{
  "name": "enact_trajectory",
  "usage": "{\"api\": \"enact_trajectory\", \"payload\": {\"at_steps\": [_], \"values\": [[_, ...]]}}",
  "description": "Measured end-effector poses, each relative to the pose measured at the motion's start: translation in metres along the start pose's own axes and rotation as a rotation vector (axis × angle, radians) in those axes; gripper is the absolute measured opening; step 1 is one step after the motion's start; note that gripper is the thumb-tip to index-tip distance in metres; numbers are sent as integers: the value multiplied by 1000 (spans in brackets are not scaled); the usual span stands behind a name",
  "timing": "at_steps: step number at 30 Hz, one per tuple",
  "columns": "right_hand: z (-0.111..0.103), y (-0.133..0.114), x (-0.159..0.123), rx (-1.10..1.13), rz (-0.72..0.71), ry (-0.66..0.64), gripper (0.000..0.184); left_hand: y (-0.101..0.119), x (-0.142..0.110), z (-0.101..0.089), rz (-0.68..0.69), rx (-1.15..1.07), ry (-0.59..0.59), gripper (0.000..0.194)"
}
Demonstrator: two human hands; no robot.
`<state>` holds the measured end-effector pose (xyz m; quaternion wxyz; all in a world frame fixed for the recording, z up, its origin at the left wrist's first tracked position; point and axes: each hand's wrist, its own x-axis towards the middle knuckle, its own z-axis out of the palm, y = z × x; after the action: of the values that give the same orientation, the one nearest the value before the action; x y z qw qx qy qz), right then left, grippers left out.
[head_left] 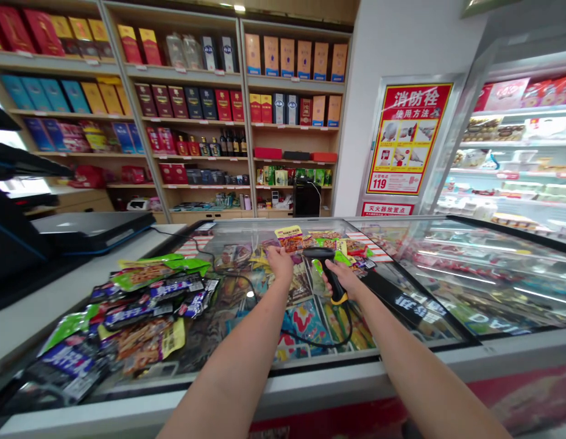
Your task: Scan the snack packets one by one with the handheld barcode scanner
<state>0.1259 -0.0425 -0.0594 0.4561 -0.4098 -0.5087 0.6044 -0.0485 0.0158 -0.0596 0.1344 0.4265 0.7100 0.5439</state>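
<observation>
My right hand is wrapped round the grip of a black barcode scanner with a yellow-trimmed base. Its head points left, toward my left hand. With closed fingers, my left hand holds the lower edge of a snack packet with a yellow top and a purple band; its fingertips are partly hidden. Just beyond the scanner lie more snack packets on the freezer's glass lid. A black cable loops from the scanner's base across the glass.
To the left, a pile of snack packets lies on the chest freezer. A counter at far left carries a flat grey-topped device. Shelves of boxes stand behind, and a lit display fridge stands at right.
</observation>
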Motion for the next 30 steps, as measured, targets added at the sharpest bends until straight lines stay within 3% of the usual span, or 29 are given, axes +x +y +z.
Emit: {"api": "enact_trajectory", "payload": {"at_steps": [5, 9, 15, 19, 24, 30], "values": [[33, -5, 3, 33, 8, -83, 41, -7, 19, -41, -16, 8, 71, 12], [74, -9, 11, 63, 29, -146, 41, -24, 46, -96, -18, 48, 186, 10], [152, -4, 22, 65, 64, -289, 39, -56, 76, -183, -27, 139, 339, 7], [198, -1, 26, 51, 61, -395, 40, -74, 87, -228, -56, 179, 412, 7], [237, 2, 28, 34, 62, -454, 39, -89, 93, -264, -67, 243, 422, 5], [249, -1, 27, 30, 78, -475, 38, -89, 87, -281, -86, 285, 433, 9]]}}
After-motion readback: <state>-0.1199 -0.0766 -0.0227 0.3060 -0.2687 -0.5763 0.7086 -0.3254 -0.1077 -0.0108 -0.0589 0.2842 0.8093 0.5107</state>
